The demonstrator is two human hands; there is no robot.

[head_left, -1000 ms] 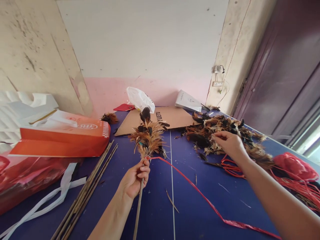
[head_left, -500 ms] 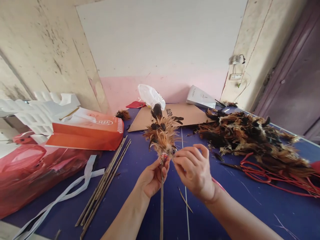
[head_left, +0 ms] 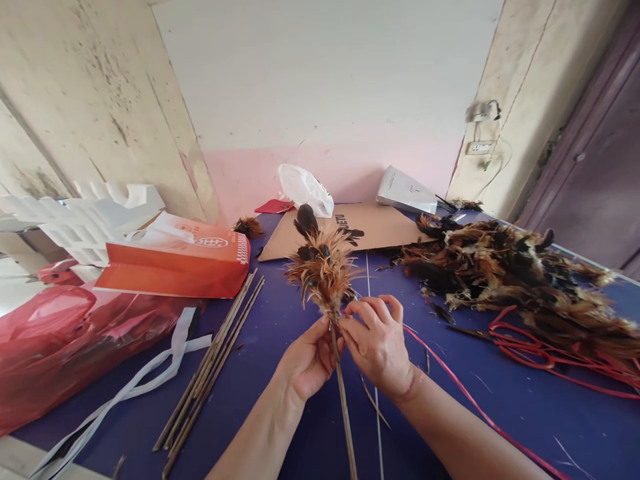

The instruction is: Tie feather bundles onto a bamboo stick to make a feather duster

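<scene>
A feather duster of brown and black feathers [head_left: 323,270] on a thin wooden stick [head_left: 345,413] is held up over the table in front of me. My left hand [head_left: 313,360] grips the stick just under the feathers, with thumb and fingers closed round it. Close against the same spot, my right hand [head_left: 377,340] pinches a pink plastic string [head_left: 460,387], which runs back from the hand toward the lower right. My fingers hide where the string meets the stick.
Loose feathers [head_left: 500,267], scissors [head_left: 473,331] and a tangle of red string [head_left: 530,347] lie to the right. Bare sticks [head_left: 210,367], white strips [head_left: 145,380], an orange bag [head_left: 175,263] and a red plastic bag [head_left: 100,333] are left. Flat cardboard [head_left: 285,240] lies behind.
My right hand has come in against the stick below the feathers. The stick's lower end has swung right, and more of the pink string shows.
</scene>
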